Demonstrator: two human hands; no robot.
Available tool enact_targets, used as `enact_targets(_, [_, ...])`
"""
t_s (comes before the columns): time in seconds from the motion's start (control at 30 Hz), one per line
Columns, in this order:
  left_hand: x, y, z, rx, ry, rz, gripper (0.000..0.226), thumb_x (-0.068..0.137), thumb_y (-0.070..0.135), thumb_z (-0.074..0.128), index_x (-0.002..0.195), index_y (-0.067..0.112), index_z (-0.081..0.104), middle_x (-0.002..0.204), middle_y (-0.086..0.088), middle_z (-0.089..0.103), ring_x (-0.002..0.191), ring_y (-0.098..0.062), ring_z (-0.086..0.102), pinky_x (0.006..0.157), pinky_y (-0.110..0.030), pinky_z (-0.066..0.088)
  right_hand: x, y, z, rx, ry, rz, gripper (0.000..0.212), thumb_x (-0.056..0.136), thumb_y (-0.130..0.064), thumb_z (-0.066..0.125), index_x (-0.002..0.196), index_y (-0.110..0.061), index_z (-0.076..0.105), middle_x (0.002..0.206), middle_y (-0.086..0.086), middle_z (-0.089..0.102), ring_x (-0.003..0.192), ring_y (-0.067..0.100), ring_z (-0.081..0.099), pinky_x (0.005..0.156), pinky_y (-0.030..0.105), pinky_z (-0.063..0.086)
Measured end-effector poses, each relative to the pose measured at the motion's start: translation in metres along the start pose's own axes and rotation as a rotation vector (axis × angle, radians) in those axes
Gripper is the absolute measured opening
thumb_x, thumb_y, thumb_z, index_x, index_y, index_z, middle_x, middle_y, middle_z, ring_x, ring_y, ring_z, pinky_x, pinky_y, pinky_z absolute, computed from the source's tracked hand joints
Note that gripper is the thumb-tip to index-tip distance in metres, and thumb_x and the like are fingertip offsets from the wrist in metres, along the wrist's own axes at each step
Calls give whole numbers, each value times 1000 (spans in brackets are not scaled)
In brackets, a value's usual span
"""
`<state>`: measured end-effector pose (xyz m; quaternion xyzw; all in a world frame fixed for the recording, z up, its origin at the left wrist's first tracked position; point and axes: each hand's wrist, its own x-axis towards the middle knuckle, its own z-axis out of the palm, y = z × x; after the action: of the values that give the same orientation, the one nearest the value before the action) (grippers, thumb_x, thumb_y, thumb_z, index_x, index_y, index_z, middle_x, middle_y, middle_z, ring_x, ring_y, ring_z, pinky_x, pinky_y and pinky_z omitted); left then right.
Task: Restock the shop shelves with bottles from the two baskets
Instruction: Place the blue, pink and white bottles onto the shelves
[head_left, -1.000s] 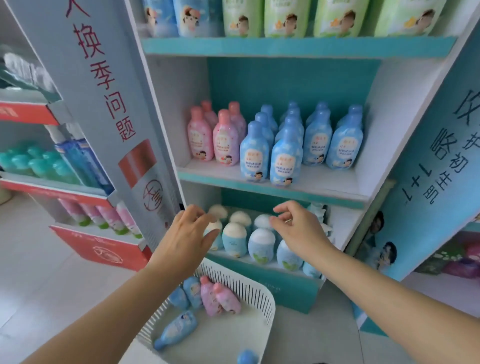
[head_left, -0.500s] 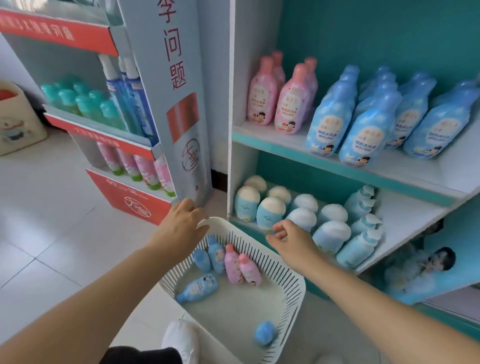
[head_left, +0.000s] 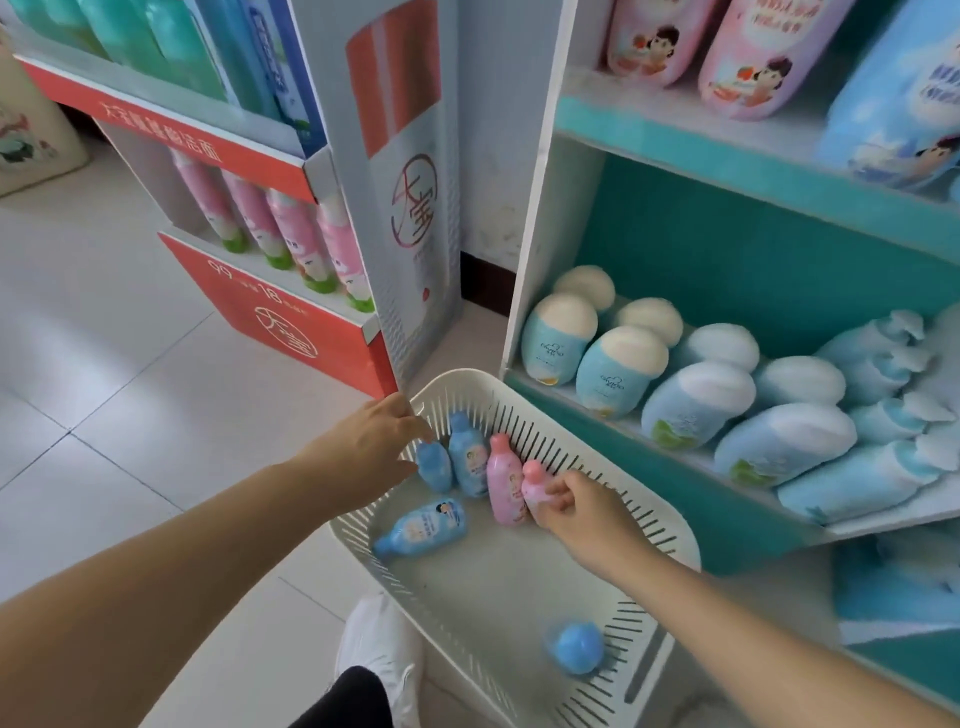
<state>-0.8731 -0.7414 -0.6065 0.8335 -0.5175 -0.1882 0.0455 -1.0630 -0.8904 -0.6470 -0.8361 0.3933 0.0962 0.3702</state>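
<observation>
Found basket (head_left: 670, 540) lower centre, far rim just beside shelf (head_left: 701, 501) foot; open floor (head_left: 130, 415) at left. Gripping upper-left rim with left hand (head_left: 363, 452); pinching pink bottle (head_left: 534, 479) inside basket with right hand (head_left: 587, 512), fingers curled.

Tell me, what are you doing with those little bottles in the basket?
A person is picking bottles out of a white basket to fill the shop shelves. The right hand pinches a pink bottle inside the basket. The left hand is at the basket's rim, next to some blue bottles; whether it grips anything is unclear. More bottles lie in the basket.
</observation>
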Motion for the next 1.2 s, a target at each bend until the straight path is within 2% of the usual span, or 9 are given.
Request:
enact_targets(0.17, [25, -15, 41, -65, -19, -79, 42, 88, 23, 59, 129, 23, 51, 128, 0, 49, 118, -18, 48, 102, -28, 39, 40, 5, 25, 1, -43, 23, 18, 87, -26, 58, 103, -19, 57, 91, -8, 56, 95, 17, 58, 82, 28, 45])
enact_targets(0.3, [48, -24, 70, -89, -38, -108, 43, 88, 22, 59, 130, 19, 51, 129, -3, 48, 119, -20, 48, 103, -26, 35, 72, 3, 43, -21, -80, 31, 22, 84, -33, 56, 104, -25, 58, 104, -6, 62, 100, 20, 60, 89, 37, 49])
enact_targets(0.43, [71, -35, 94, -81, -17, -143, 44, 88, 20, 57, 130, 18, 48, 129, -2, 49, 119, -19, 48, 102, -26, 36, 101, -2, 60, 12, -85, 20, 20, 86, -32, 55, 106, -27, 56, 95, -15, 57, 100, 15, 60, 88, 39, 51])
enact_targets(0.63, [83, -39, 120, -102, -38, -279, 31, 91, 19, 48, 122, 15, 49, 114, -6, 59, 100, -26, 59, 84, -33, 46, 138, -13, 84, 52, -32, -38, 30, 91, -22, 51, 120, -15, 54, 119, 1, 61, 110, 20, 56, 94, 35, 45])
enact_targets(0.83, [86, -39, 141, -152, -23, -346, 37, 94, 25, 47, 130, 17, 42, 120, -5, 56, 110, -23, 55, 90, -31, 43, 161, -23, 95, 37, 5, -74, 41, 93, -21, 51, 133, -12, 46, 133, 7, 54, 123, 26, 48, 102, 34, 38])
enact_targets(0.97, [86, -42, 148, -163, 38, -366, 36, 95, 29, 46, 129, 18, 44, 118, -5, 58, 108, -23, 56, 87, -29, 42, 173, -30, 106, 5, 2, -37, 30, 90, -29, 53, 117, -16, 53, 118, 11, 61, 111, 32, 57, 91, 41, 48])
enact_targets(1.07, [85, -43, 152, -178, 61, -365, 36, 95, 30, 47, 129, 19, 45, 116, -5, 60, 106, -22, 57, 88, -30, 44, 180, -37, 112, -15, -12, 53, 29, 91, -33, 50, 114, -16, 53, 115, 12, 62, 110, 35, 57, 92, 43, 48])
enact_targets(1.13, [85, -43, 154, -176, 75, -371, 37, 95, 31, 48, 130, 20, 45, 115, -4, 60, 105, -22, 57, 89, -31, 45, 185, -37, 114, -28, -15, 110, 30, 94, -34, 45, 118, -18, 52, 120, 11, 60, 115, 33, 54, 96, 39, 43])
enact_targets(1.2, [85, -43, 156, -178, 92, -389, 37, 94, 31, 48, 130, 21, 45, 114, -5, 60, 105, -22, 57, 89, -30, 45, 185, -35, 116, -57, -20, 98, 31, 98, -31, 43, 123, -16, 51, 123, 7, 59, 118, 27, 52, 92, 26, 37])
